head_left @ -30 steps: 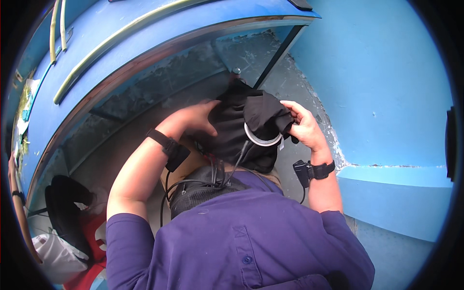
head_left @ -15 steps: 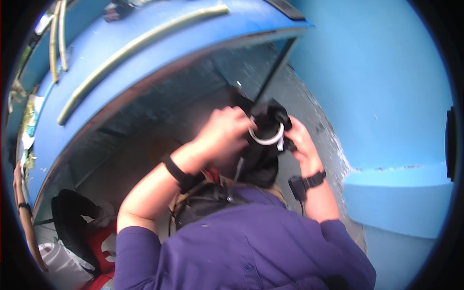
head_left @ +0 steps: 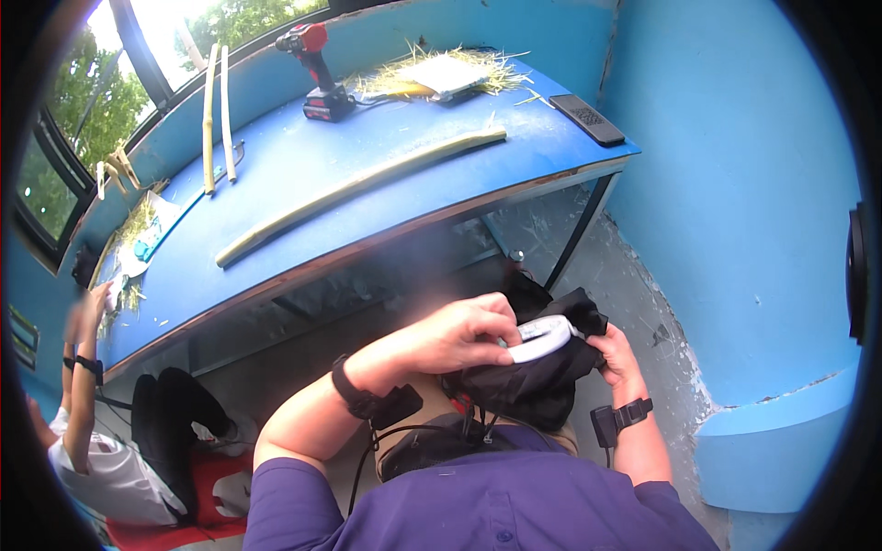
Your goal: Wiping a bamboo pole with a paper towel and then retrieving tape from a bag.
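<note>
Over my lap, my left hand (head_left: 473, 332) closes its fingers on the near-left edge of a white ring (head_left: 544, 338) that looks like a roll of tape. Under and around the ring bunches a soft black cloth item (head_left: 528, 390), perhaps a bag or garment; its exact kind does not show. At its right side, my right hand (head_left: 620, 356) grips the edge of the black cloth between thumb and fingers. The ring lies tilted against the dark cloth, and its far side is partly covered by folds.
Ahead stands a blue table (head_left: 276, 165) with a long pale stick (head_left: 358, 196), a red-and-black cordless drill (head_left: 317, 73), straw (head_left: 395, 78) and a black phone-like device (head_left: 588, 119). At left a seated person (head_left: 119, 459) works at the table's end. A blue wall (head_left: 735, 230) rises at right.
My view has tipped up, bringing more of the table and the seated person into sight. The white ring has turned from facing me to lying flatter, with my left fingers now on its edge.
</note>
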`<state>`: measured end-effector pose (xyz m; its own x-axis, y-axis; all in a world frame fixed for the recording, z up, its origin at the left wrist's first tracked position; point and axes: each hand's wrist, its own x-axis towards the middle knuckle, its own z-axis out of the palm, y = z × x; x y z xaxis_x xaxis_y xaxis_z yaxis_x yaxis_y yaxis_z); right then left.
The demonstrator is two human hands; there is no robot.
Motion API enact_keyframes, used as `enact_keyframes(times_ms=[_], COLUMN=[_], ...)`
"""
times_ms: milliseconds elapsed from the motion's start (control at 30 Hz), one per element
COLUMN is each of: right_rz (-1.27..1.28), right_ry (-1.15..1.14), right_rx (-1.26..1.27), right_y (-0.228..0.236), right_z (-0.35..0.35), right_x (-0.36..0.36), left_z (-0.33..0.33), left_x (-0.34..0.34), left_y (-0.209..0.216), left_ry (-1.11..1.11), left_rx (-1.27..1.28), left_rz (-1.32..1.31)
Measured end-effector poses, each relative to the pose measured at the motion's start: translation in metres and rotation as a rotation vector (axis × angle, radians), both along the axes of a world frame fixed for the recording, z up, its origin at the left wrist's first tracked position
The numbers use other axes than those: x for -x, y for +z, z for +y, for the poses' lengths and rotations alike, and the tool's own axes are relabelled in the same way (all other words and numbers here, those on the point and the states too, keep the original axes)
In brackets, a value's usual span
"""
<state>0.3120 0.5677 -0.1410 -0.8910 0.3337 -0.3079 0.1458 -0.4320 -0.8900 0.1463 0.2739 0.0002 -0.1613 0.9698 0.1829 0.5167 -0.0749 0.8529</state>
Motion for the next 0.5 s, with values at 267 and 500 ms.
enact_keyframes(times_ms=[267, 500], right_rz=[0.055, 0.073], right_ry=[0.058, 0.17], right_rx=[0.055, 0.042], right_y=[-0.004, 0.013], right_z=[-0.003, -0.014], right_x=[0.004, 0.008], left_z=[-0.006, 0.01], left_x=[0.017, 0.01], left_y=[0.089, 0.129], left_ry=[0.307, 0.31], left_rx=[-0.093, -0.102], left_rz=[0.371, 0.617])
